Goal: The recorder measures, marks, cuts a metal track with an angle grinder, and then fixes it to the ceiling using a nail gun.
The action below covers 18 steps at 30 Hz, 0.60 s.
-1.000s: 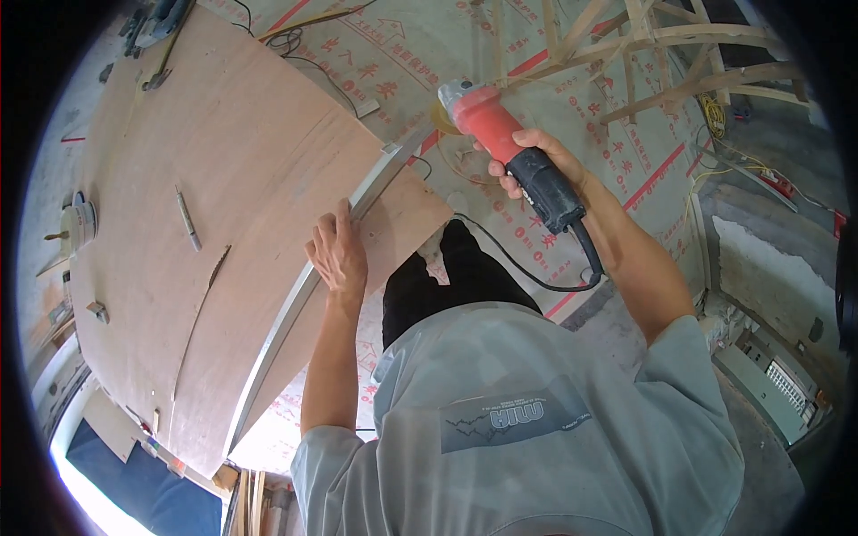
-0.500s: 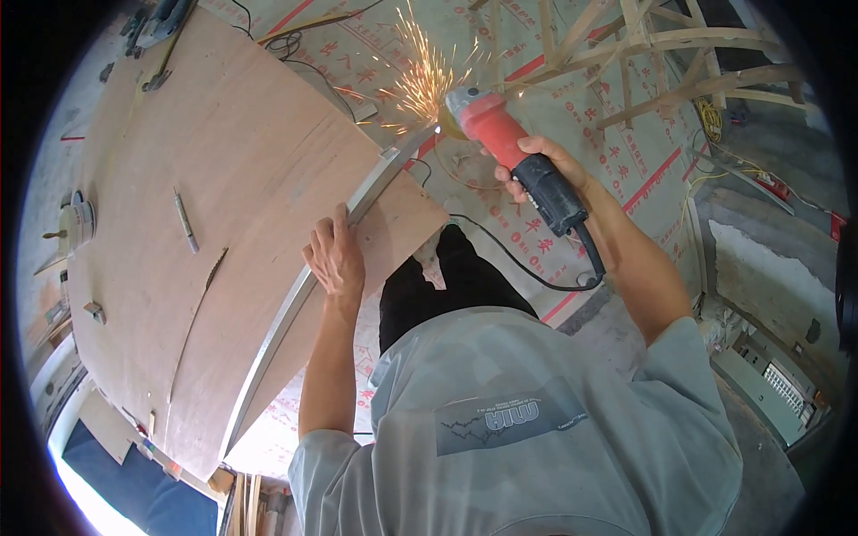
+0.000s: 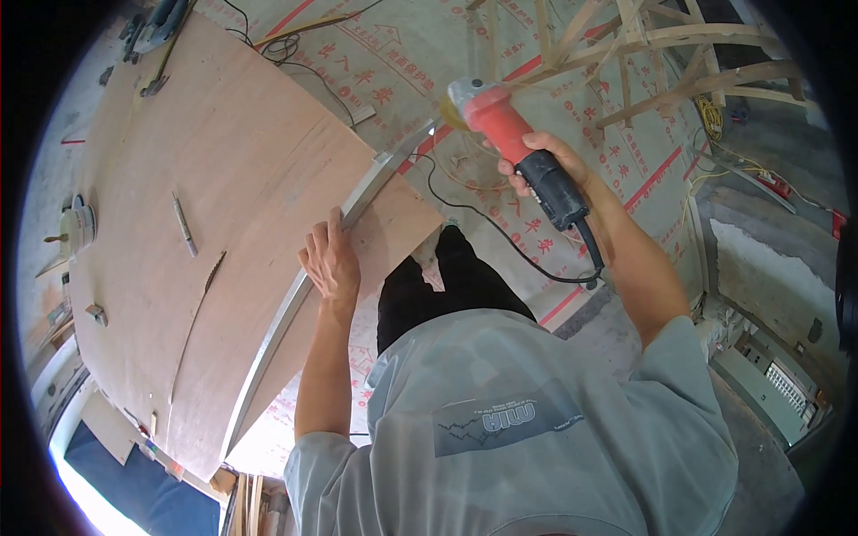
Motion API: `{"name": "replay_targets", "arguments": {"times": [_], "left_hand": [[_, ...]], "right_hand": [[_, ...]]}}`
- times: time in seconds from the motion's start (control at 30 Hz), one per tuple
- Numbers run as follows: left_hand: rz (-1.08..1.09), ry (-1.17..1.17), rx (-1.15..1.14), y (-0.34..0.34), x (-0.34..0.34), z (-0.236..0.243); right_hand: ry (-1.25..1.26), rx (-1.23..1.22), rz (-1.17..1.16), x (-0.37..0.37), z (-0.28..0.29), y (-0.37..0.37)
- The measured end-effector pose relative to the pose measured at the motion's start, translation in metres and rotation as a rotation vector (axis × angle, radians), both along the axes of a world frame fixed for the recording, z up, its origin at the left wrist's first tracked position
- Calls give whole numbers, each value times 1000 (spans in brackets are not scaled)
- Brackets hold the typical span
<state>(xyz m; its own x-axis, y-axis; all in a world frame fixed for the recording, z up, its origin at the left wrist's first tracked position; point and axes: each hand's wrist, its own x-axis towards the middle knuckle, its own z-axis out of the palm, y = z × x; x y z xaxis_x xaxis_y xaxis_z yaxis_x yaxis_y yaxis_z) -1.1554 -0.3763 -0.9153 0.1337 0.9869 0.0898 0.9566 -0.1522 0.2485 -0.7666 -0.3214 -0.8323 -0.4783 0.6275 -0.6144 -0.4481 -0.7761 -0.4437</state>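
My left hand (image 3: 329, 259) presses flat on a long metal bar (image 3: 295, 299) that lies along the edge of a large plywood board (image 3: 214, 205). My right hand (image 3: 541, 165) grips the black handle of a red angle grinder (image 3: 500, 125). The grinder's disc end hangs just past the far end of the bar, slightly above it. A black power cord (image 3: 500, 232) trails from the grinder down past my legs.
A pencil-like tool (image 3: 184, 223) lies on the board. A round tool (image 3: 79, 225) sits at the board's left edge, another power tool (image 3: 156, 22) at the far end. Wooden frames (image 3: 643, 54) stand on the printed floor covering (image 3: 393, 71).
Half a second ago sparks flew where the grinder met the bar's far end. Now there are no sparks and the grinder is lifted slightly off the bar. My left hand has stayed on the bar.
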Motion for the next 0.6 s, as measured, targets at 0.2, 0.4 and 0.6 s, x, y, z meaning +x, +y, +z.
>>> {"name": "replay_targets", "arguments": {"times": [0.2, 0.4, 0.6], "left_hand": [[0, 14, -15, 1, 3, 2], [-3, 14, 1, -5, 1, 1], [-17, 32, -28, -11, 2, -1]], "right_hand": [[30, -12, 73, -8, -13, 0], [141, -66, -40, 17, -33, 4], [36, 3, -97, 27, -31, 2]]}}
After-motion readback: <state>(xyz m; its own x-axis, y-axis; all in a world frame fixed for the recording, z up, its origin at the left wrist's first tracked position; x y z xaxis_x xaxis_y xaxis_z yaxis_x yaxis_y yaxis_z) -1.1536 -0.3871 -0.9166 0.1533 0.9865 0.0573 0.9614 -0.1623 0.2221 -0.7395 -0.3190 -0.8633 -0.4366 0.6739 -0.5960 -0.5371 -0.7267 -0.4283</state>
